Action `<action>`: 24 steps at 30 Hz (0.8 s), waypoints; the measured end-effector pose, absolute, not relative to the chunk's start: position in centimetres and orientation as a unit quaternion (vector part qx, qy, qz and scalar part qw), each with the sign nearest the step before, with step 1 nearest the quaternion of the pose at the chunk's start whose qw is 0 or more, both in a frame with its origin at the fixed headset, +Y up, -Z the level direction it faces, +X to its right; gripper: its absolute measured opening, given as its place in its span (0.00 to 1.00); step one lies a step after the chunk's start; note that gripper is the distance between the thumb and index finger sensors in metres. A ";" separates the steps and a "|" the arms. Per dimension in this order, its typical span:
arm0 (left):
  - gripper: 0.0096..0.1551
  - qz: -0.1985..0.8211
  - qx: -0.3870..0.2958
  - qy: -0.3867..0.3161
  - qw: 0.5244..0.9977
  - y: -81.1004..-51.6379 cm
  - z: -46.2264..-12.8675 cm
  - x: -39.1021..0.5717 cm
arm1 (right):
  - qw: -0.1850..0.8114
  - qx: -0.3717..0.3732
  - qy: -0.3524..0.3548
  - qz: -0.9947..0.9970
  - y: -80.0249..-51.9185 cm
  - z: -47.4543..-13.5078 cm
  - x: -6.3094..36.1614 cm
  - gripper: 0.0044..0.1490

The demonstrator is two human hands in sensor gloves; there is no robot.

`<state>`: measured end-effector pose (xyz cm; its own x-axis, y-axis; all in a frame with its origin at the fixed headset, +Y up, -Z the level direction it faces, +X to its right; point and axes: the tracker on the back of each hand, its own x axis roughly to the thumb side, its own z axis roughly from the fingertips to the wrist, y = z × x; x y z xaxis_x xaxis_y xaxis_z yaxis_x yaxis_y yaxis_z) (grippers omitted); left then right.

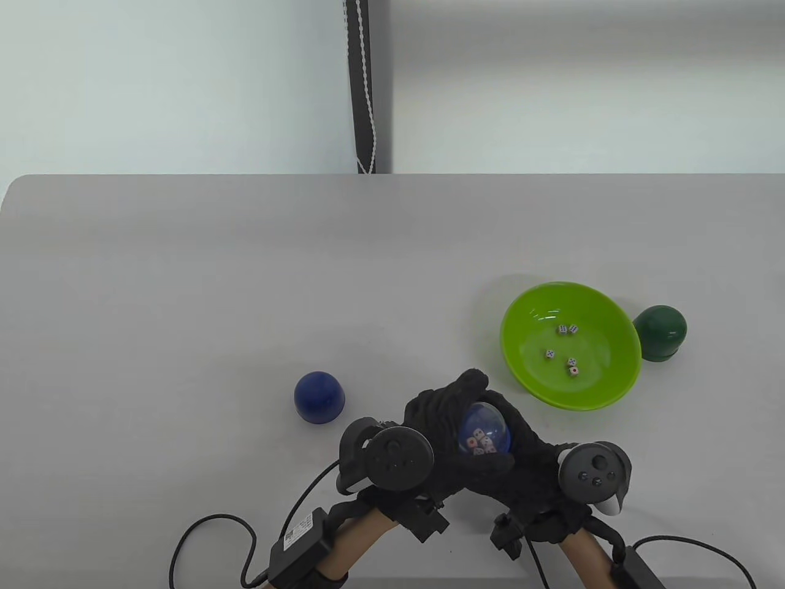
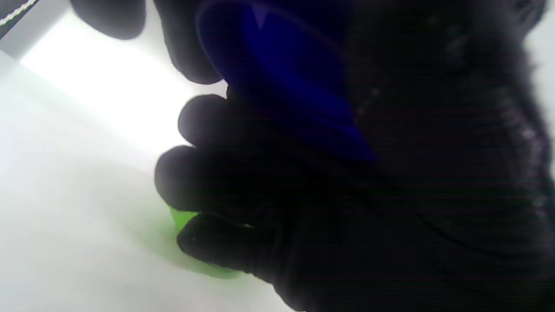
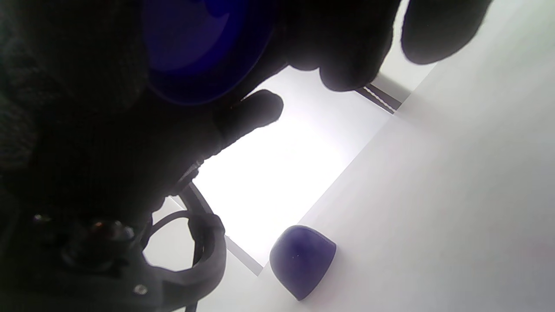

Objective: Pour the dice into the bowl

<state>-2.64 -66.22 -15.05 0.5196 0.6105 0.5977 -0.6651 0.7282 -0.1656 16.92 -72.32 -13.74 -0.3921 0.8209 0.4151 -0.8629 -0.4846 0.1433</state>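
Observation:
A blue cup (image 1: 487,426) with several white dice (image 1: 481,443) inside is held between both hands just above the table, near the front and left of the green bowl (image 1: 604,383). My left hand (image 1: 438,408) wraps its left and far side. My right hand (image 1: 530,445) wraps its right and near side. The bowl holds several dice (image 1: 571,367). In the left wrist view the cup (image 2: 277,78) sits among dark fingers (image 2: 204,119), with a sliver of the bowl (image 2: 184,216) below. In the right wrist view the cup (image 3: 195,47) is at the top left.
A second blue cup (image 1: 319,397) stands upside down on the table left of the hands, also seen in the right wrist view (image 3: 302,260). A dark green cup (image 1: 660,332) stands upside down against the bowl's right side. Cables trail off the front edge.

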 end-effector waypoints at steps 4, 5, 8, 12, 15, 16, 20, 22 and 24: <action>0.61 0.381 0.079 -0.324 0.862 -66.5 -14.5 -2.6 | 0.494 0.221 -0.053 0.840 -72.3 -13.4 16.7 0.74; 0.60 0.379 0.087 -0.325 0.862 -66.5 -14.5 -2.7 | 0.485 0.218 -0.058 0.845 -72.2 -13.3 16.7 0.74; 0.58 0.389 0.093 -0.327 0.856 -66.8 -13.9 -3.0 | 0.455 0.221 -0.065 0.860 -71.9 -12.8 16.5 0.74; 0.56 0.380 0.122 -0.337 0.853 -67.1 -13.5 -3.4 | 0.433 0.221 -0.085 0.870 -71.5 -12.1 16.1 0.74; 0.55 0.394 0.130 -0.338 0.845 -67.4 -13.2 -3.4 | 0.440 0.223 -0.082 0.866 -71.7 -11.9 16.2 0.74; 0.55 0.383 0.136 -0.339 0.849 -67.4 -13.1 -3.4 | 0.442 0.225 -0.081 0.865 -71.8 -11.9 16.2 0.74; 0.54 0.375 0.139 -0.351 0.847 -67.5 -13.1 -3.4 | 0.448 0.236 -0.073 0.859 -72.1 -12.0 16.1 0.74; 0.54 0.388 0.132 -0.355 0.841 -67.6 -13.2 -3.6 | 0.447 0.244 -0.073 0.858 -72.0 -12.1 16.0 0.74; 0.54 0.392 0.133 -0.358 0.837 -67.6 -13.3 -3.7 | 0.452 0.248 -0.071 0.854 -72.0 -12.1 16.0 0.74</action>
